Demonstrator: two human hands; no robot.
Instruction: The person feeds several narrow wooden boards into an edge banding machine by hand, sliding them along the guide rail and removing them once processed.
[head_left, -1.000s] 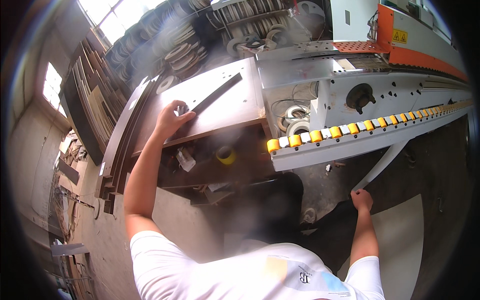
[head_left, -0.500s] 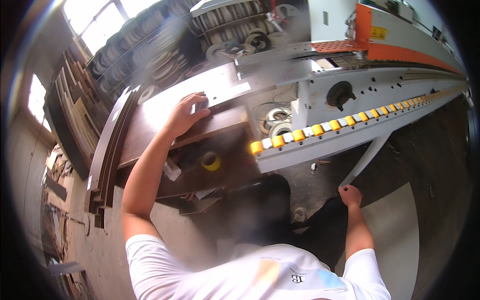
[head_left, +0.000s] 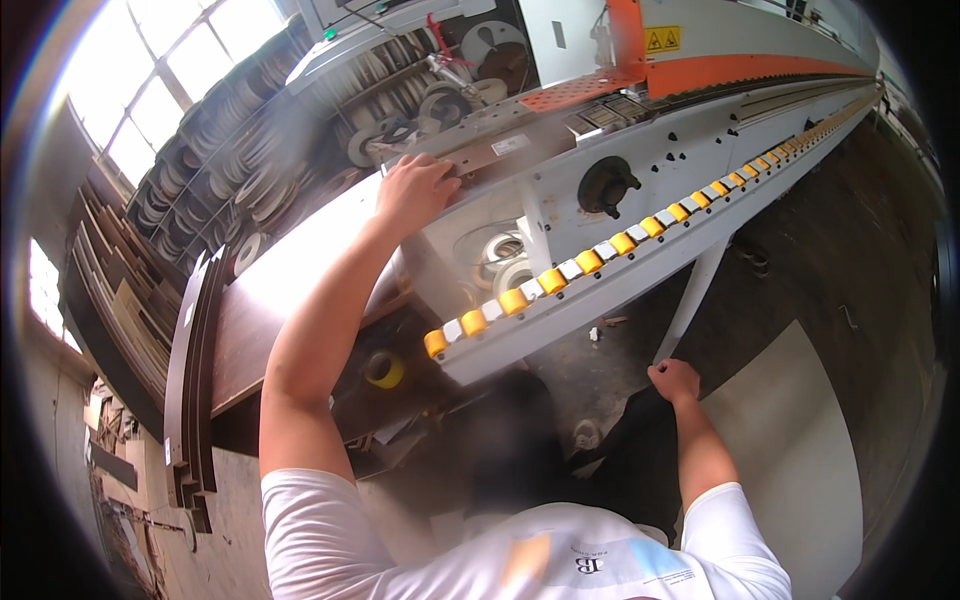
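Observation:
My left hand (head_left: 415,190) reaches far forward, its fingers bent over the near end of a narrow brown board (head_left: 485,156). The board lies on the infeed of a long grey and orange machine (head_left: 700,75) and has a white label on top. Part of its near end is hidden under my hand. My right hand (head_left: 675,380) is a closed fist low beside my dark trouser leg, near the slanted leg of the machine's support rail, and nothing shows in it.
A rail of yellow and white rollers (head_left: 590,262) runs along the machine's front. At left, long brown boards (head_left: 190,370) lie on the brown table (head_left: 250,335). A yellow tape roll (head_left: 384,370) sits below. Edging rolls (head_left: 190,200) fill racks behind. A pale sheet (head_left: 790,450) lies right.
My left hand and the brown board have moved right along the machine, the label with them. My view has shifted right too. The right fist stays by my leg.

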